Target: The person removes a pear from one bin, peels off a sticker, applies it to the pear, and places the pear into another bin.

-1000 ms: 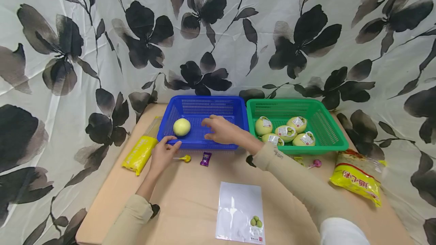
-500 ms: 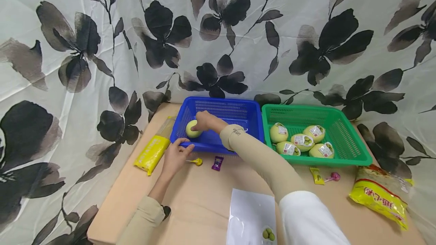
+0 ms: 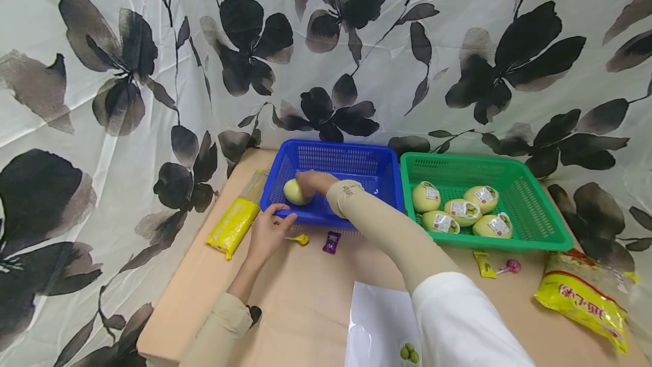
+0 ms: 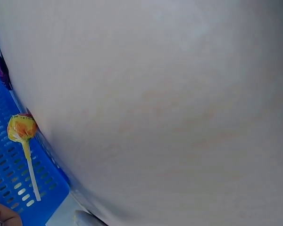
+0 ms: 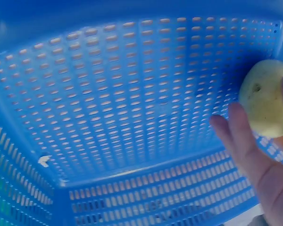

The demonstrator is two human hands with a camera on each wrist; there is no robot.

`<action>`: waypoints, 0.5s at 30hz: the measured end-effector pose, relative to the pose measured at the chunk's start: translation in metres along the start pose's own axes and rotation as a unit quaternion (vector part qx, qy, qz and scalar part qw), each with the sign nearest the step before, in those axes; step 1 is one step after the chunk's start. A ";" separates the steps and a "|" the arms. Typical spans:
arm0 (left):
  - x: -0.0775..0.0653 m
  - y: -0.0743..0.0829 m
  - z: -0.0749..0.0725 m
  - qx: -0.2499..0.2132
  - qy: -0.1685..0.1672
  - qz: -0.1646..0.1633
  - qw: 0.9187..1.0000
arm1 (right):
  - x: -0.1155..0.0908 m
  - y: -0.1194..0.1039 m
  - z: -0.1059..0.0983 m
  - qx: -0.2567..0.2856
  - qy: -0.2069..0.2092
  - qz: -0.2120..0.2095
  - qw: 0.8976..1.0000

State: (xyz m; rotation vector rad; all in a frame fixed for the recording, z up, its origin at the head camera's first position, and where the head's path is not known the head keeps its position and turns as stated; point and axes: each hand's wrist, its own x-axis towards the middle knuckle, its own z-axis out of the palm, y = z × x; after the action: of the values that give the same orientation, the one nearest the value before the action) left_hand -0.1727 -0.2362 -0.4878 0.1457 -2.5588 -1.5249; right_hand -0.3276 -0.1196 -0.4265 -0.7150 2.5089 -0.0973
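A pale yellow-green melon (image 3: pixel 294 192) lies at the left end of the blue basket (image 3: pixel 333 218). My right hand (image 3: pixel 314 182) reaches in from the right and grips it. In the right wrist view, the thumb lies over the melon (image 5: pixel 263 101) and other fingers (image 5: pixel 243 134) stand beside it; the melon's far side is hidden. My left hand (image 3: pixel 270 234) holds the basket's front left rim, fingers over the edge and thumb in front. Only a bit of that hand shows at the corner of the left wrist view, near a yellow lollipop (image 4: pixel 22 128).
A green basket (image 3: pixel 540 217) to the right holds several stickered melons (image 3: pixel 462 209). A yellow packet (image 3: pixel 234 227) lies left. In front are a purple candy (image 3: pixel 331 242), yellow candy (image 3: pixel 484 265), pink lollipop (image 3: pixel 512 266), clear bag (image 3: pixel 379 321) and large yellow bag (image 3: pixel 583 299).
My right hand has moved left inside the blue basket, from its middle onto the melon, and taken hold of it. The left hand stays at the rim. The head view has shifted.
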 end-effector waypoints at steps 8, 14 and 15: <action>0.003 0.000 -0.001 0.002 -0.001 0.000 1.000 | 0.009 0.009 -0.006 0.088 -0.041 -0.016 0.995; 0.000 0.001 -0.002 0.001 0.004 -0.005 1.000 | 0.008 0.006 -0.005 0.102 -0.036 0.012 0.994; 0.000 0.001 -0.002 0.002 0.004 -0.007 1.000 | 0.007 0.006 -0.005 0.108 -0.037 0.011 0.993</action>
State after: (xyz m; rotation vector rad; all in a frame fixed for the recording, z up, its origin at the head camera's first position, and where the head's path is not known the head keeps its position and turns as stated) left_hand -0.1720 -0.2376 -0.4861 0.1701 -2.5588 -1.5219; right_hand -0.3377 -0.1183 -0.4268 -0.5912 2.3891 -0.3233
